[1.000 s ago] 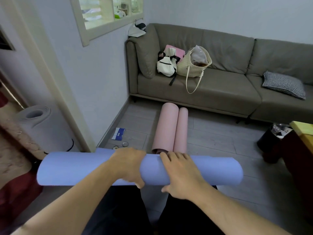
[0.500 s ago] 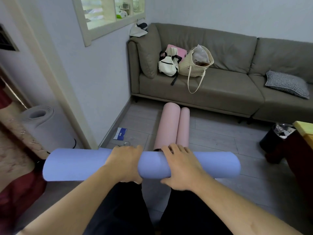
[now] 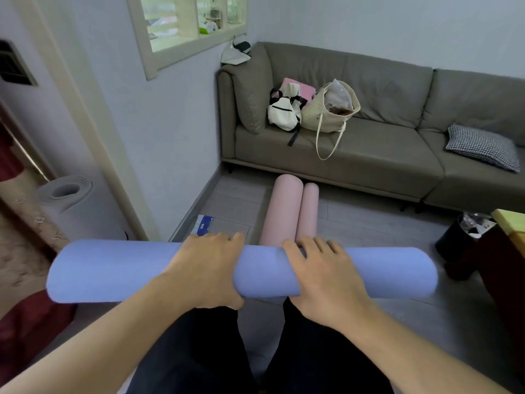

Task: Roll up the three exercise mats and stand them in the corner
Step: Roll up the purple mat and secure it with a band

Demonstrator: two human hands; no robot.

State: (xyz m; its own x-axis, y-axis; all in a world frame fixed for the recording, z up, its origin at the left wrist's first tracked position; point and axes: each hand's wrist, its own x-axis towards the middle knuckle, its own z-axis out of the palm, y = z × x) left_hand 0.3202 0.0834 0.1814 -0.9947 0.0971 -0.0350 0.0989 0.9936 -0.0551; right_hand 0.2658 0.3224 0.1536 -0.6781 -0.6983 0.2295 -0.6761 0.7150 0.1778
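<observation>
Now higher off the floor, blue mat [image 3: 113, 268] under both hands.

Open floor [image 3: 369, 223] ahead between pink rolls [image 3: 287, 211] and bin [image 3: 466, 245]. Blocked at far side by sofa [image 3: 369, 155], at left by wall [image 3: 176, 155] with packet [image 3: 205, 225] at its foot. Hemmed at right by table [image 3: 511, 223]. Grey roll [image 3: 66, 200] upright behind doorframe.

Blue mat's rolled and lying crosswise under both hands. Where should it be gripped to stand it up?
Probably best to grip the blue mat near its two ends rather than mid-roll, where the left hand and right hand now sit. Come from above, fingers wrapped over the far side. It is a long, thick cylinder lying level, so wider-spaced hands should tip it upright more easily.
</observation>
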